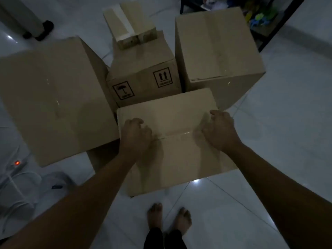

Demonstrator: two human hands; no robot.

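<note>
Head view: we are curling the left hand (pixel 136 133) and right hand (pixel 220 131) on the top seam (pixel 177 134) of the box (pixel 179 159), which is standing just in front of the marked box (pixel 143 76); whether they are pinching anything, we cannot tell.

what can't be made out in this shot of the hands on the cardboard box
Head view only, dim.
Contents of the closed brown cardboard box: shut flaps hide them.
Whether the left hand and right hand pinch anything at its seam: curled fingers hide it.
Small print under the symbols on the middle printed cardboard box: too small.
Colourful items on the dark shelf: blurred, cut off by the top edge.
</note>
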